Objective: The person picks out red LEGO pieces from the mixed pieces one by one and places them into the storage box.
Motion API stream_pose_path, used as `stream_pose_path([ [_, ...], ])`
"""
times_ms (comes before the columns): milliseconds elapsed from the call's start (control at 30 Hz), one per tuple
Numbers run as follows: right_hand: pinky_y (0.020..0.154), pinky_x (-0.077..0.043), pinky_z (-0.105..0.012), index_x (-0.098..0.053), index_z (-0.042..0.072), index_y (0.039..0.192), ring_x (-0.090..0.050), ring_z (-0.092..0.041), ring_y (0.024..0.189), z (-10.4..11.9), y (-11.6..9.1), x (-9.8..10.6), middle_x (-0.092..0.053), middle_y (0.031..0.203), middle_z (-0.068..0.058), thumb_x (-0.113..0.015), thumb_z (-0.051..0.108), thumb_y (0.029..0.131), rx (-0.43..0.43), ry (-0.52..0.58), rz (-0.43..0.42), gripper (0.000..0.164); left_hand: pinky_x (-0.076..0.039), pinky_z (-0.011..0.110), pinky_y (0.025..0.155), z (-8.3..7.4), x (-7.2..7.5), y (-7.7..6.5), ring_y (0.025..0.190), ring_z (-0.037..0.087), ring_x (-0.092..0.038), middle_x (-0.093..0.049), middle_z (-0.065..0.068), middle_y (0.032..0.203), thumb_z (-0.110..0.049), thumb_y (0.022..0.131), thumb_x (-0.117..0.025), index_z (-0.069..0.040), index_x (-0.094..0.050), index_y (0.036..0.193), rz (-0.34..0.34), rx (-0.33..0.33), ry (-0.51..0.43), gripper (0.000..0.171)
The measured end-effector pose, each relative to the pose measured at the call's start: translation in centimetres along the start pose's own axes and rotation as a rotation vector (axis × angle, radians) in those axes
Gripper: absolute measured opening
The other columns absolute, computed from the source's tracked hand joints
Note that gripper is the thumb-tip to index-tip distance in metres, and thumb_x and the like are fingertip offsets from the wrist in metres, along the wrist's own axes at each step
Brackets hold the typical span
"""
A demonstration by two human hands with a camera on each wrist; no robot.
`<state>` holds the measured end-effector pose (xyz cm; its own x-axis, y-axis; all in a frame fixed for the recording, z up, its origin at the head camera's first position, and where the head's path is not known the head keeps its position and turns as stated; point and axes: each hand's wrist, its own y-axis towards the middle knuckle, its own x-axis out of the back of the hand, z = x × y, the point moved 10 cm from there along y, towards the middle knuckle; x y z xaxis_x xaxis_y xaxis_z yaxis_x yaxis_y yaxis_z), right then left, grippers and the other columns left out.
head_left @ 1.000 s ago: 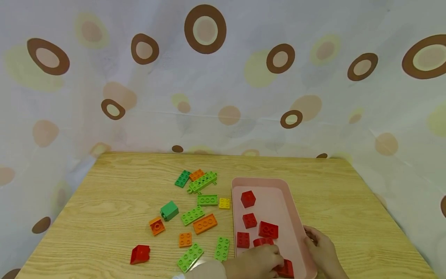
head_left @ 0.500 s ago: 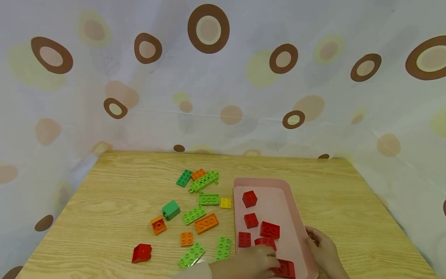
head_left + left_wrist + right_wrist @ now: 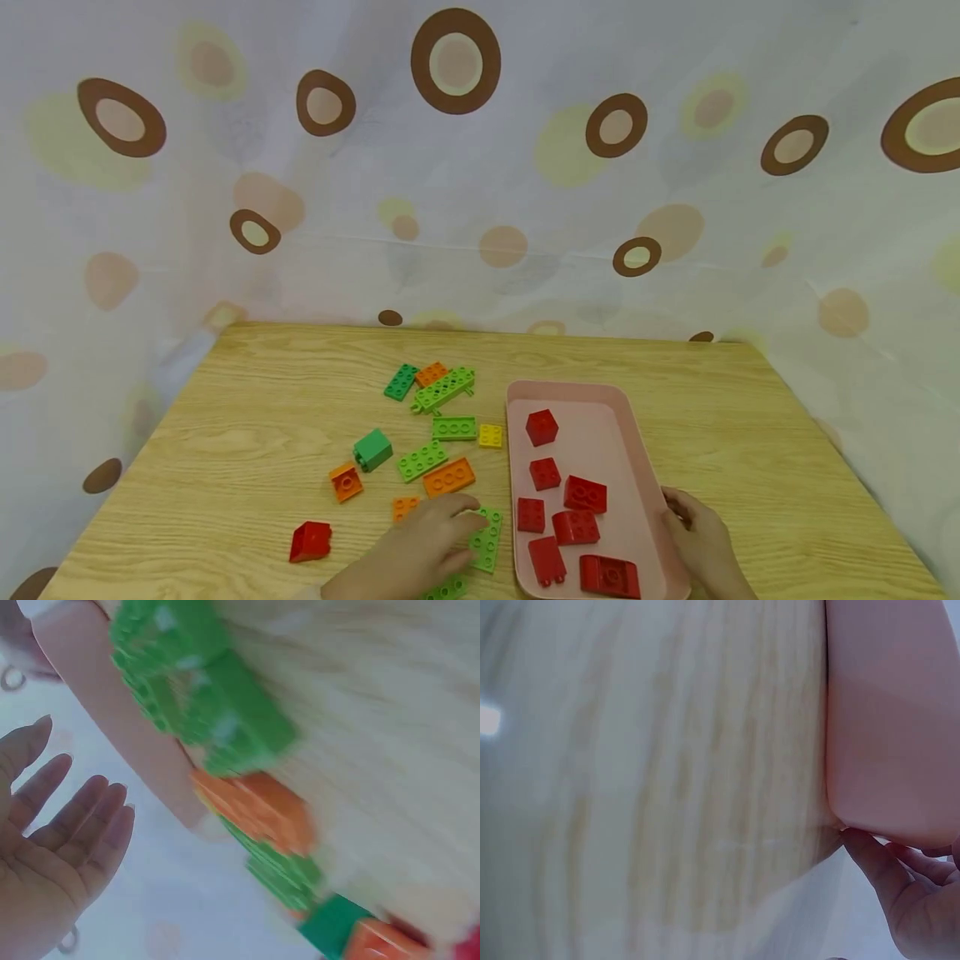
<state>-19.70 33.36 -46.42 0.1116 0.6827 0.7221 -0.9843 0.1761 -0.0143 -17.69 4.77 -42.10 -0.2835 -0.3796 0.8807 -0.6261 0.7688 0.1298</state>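
My left hand (image 3: 420, 546) hovers over the toy bricks left of the tray, fingers spread and holding nothing. The left wrist view shows the same hand (image 3: 60, 847) with its palm exposed. Just under its fingertips lies a lime green brick (image 3: 487, 546); a second lime brick (image 3: 446, 588) is partly covered by the hand. At the right side of the pink tray (image 3: 592, 442), my right hand (image 3: 705, 537) grips the wall, fingers bent against it. Several red bricks, among them a wide one (image 3: 610, 575) and an upright-studded one (image 3: 531, 515), lie inside the tray.
One red brick (image 3: 311, 542) lies apart at the table's left. Orange (image 3: 450, 477), green (image 3: 372, 451), lime (image 3: 453, 428) and yellow (image 3: 491, 436) bricks are scattered between it and the tray. A patterned cloth (image 3: 480, 167) hangs behind the wooden table (image 3: 720, 400).
My left hand has let go of a red brick in the tray and moved left, out over the lime bricks. The right hand stays at the tray's side. The head view has shifted slightly.
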Motion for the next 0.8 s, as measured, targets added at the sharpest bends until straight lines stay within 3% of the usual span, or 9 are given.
stream_pose_path([
  [133, 0.068, -0.049, -0.031, -0.049, -0.010, 0.112, -0.056, -0.028, 0.087, -0.1, 0.1, -0.2, -0.057, 0.104, -0.028, -0.047, 0.003, 0.086, -0.013, -0.006, 0.019, 0.030, -0.045, 0.037, 0.081, 3.5, 1.3, -3.0, 0.101, 0.022, -0.050, -0.054, 0.010, 0.114, -0.024, 0.081, -0.062, -0.011, -0.057, 0.110, -0.055, 0.146, 0.004, 0.033],
  [333, 0.071, -0.049, -0.036, -0.045, -0.011, 0.116, -0.054, -0.033, 0.093, -0.6, 0.2, -0.5, -0.054, 0.108, -0.029, -0.044, 0.003, 0.087, -0.062, 0.015, 0.060, 0.032, -0.046, 0.047, 0.074, 7.6, 3.5, -7.6, 0.094, 0.029, -0.053, -0.056, 0.015, 0.107, -0.020, 0.073, -0.070, -0.005, -0.058, 0.106, -0.144, 0.308, 0.087, 0.038],
  [467, 0.070, -0.049, -0.034, -0.045, -0.011, 0.115, -0.054, -0.033, 0.092, -0.5, 0.0, -0.5, -0.055, 0.107, -0.029, -0.043, 0.002, 0.086, -0.061, 0.020, 0.056, 0.032, -0.044, 0.051, 0.077, 9.9, 4.1, -10.1, 0.096, 0.033, -0.051, -0.055, 0.016, 0.107, -0.021, 0.067, -0.074, -0.003, -0.058, 0.105, -0.148, 0.440, 0.101, 0.045],
  [600, 0.070, -0.049, -0.034, -0.046, -0.012, 0.114, -0.054, -0.033, 0.092, -0.4, 0.0, -0.5, -0.055, 0.105, -0.029, -0.045, 0.001, 0.086, -0.038, 0.000, 0.051, 0.031, -0.043, 0.051, 0.078, 11.5, 3.4, -11.6, 0.094, 0.033, -0.051, -0.055, 0.017, 0.105, -0.022, 0.065, -0.075, -0.004, -0.058, 0.104, -0.092, 0.563, 0.067, 0.046],
  [800, 0.068, -0.049, -0.034, -0.047, -0.011, 0.114, -0.055, -0.032, 0.089, -0.3, 0.1, -0.4, -0.056, 0.105, -0.029, -0.045, 0.003, 0.087, -0.025, -0.008, 0.024, 0.030, -0.047, 0.043, 0.074, 12.1, 2.8, -12.0, 0.087, 0.029, -0.052, -0.054, 0.013, 0.097, -0.014, 0.065, -0.075, -0.006, -0.059, 0.097, -0.072, 0.589, 0.035, 0.037],
])
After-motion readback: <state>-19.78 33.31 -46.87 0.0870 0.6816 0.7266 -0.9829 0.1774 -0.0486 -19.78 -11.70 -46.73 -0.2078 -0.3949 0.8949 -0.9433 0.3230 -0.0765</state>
